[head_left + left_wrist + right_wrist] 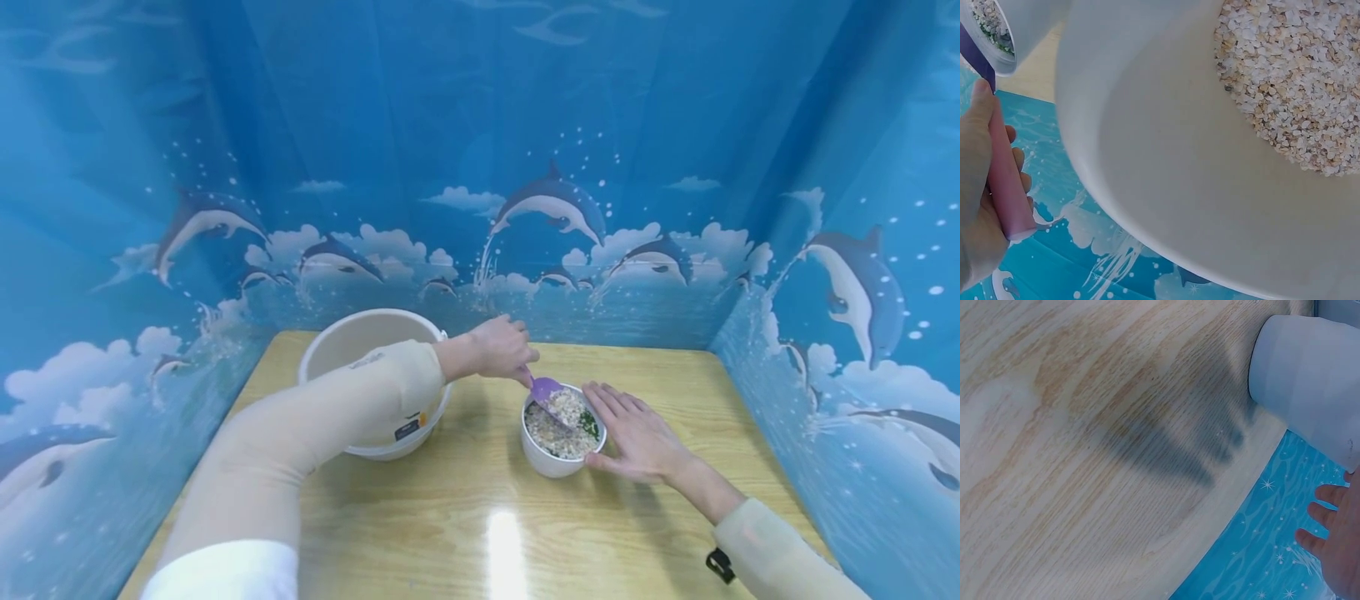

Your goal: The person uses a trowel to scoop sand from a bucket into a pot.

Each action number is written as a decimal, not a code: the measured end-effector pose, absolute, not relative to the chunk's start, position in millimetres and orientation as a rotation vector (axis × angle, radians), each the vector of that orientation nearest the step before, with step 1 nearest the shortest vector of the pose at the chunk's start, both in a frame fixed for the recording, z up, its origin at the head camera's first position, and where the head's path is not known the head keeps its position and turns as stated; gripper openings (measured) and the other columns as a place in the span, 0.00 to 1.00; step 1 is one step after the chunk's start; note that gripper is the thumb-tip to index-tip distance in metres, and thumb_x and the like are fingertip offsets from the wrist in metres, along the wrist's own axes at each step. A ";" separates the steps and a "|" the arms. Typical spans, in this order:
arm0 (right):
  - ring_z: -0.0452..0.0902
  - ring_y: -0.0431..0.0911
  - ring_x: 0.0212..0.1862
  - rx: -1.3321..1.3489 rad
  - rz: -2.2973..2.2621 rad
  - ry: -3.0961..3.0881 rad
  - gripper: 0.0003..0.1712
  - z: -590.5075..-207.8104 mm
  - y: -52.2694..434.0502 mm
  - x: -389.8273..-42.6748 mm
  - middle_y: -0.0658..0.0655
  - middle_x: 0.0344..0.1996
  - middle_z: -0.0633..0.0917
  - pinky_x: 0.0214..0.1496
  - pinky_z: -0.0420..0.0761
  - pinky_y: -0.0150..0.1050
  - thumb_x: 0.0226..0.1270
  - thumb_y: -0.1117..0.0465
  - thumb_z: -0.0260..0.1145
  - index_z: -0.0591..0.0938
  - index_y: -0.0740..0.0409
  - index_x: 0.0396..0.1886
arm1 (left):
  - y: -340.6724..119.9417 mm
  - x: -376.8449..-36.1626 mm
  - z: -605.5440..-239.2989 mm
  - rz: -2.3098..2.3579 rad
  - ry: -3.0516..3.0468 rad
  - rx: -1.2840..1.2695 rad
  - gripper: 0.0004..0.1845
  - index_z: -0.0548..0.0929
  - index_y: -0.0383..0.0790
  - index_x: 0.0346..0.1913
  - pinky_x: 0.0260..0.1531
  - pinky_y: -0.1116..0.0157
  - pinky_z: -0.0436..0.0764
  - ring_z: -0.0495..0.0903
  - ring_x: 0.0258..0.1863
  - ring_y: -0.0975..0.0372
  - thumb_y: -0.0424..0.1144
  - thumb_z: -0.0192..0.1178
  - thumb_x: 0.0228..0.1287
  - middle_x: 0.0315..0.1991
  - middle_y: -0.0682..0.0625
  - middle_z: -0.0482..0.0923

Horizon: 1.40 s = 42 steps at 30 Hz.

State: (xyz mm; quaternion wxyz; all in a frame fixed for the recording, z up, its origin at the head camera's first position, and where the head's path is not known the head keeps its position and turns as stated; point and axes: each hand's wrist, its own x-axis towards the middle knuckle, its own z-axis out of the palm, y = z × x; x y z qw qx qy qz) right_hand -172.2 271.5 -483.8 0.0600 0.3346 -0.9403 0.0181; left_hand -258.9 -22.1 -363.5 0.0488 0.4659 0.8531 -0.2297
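Observation:
My left hand [495,346] grips the pink handle of a small purple scoop [546,388]. The scoop's blade, heaped with pale gravel [567,407], lies over the mouth of a white pot [550,463]. Inside the pot are grey-white gravel and a patch of something green [589,425]. My right hand [637,437] rests against the pot's right rim with its fingers stretched out. In the left wrist view, a white bucket [1154,137] beside the left hand holds pale and tan gravel [1304,81].
The bucket stands at the left of the wooden table [420,525], under my left forearm. A blue curtain [480,167] printed with dolphins encloses the back and both sides of the table.

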 end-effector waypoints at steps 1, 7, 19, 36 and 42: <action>0.65 0.66 0.79 1.012 0.054 -2.847 0.64 -483.8 271.5 -172.0 0.68 0.82 0.64 0.75 0.70 0.67 0.64 0.25 0.63 0.56 0.64 0.84 | -21.7 -258.5 -363.6 -0.701 2.599 1.420 0.35 0.81 0.52 0.67 0.65 0.52 0.79 0.81 0.61 0.54 0.72 0.43 0.76 0.57 0.51 0.86; 0.65 0.67 0.79 1.012 0.055 -2.850 0.64 -483.2 271.3 -170.6 0.68 0.82 0.63 0.75 0.70 0.67 0.65 0.25 0.62 0.56 0.65 0.84 | -19.0 -256.6 -364.5 -0.746 2.614 1.408 0.34 0.82 0.54 0.65 0.63 0.54 0.80 0.82 0.59 0.56 0.72 0.43 0.76 0.56 0.52 0.87; 0.66 0.66 0.79 1.011 0.053 -2.835 0.65 -482.8 272.4 -173.3 0.68 0.81 0.64 0.74 0.71 0.67 0.63 0.24 0.63 0.57 0.64 0.83 | -15.5 -255.6 -363.1 -0.816 2.623 1.417 0.34 0.81 0.56 0.68 0.63 0.53 0.81 0.82 0.60 0.55 0.73 0.42 0.76 0.58 0.52 0.87; 0.65 0.66 0.79 0.996 0.064 -2.847 0.64 -482.9 271.1 -170.9 0.67 0.82 0.64 0.75 0.70 0.67 0.65 0.24 0.63 0.56 0.63 0.84 | -9.6 -251.1 -362.9 -0.846 2.665 1.416 0.34 0.83 0.54 0.64 0.63 0.54 0.82 0.83 0.58 0.56 0.73 0.43 0.75 0.55 0.52 0.88; 0.65 0.66 0.79 1.004 0.051 -2.844 0.64 -483.3 271.5 -171.1 0.67 0.82 0.64 0.75 0.70 0.67 0.64 0.24 0.63 0.56 0.64 0.84 | -6.8 -248.3 -363.5 -0.826 2.660 1.416 0.33 0.83 0.54 0.63 0.61 0.56 0.82 0.83 0.57 0.57 0.72 0.44 0.76 0.55 0.52 0.88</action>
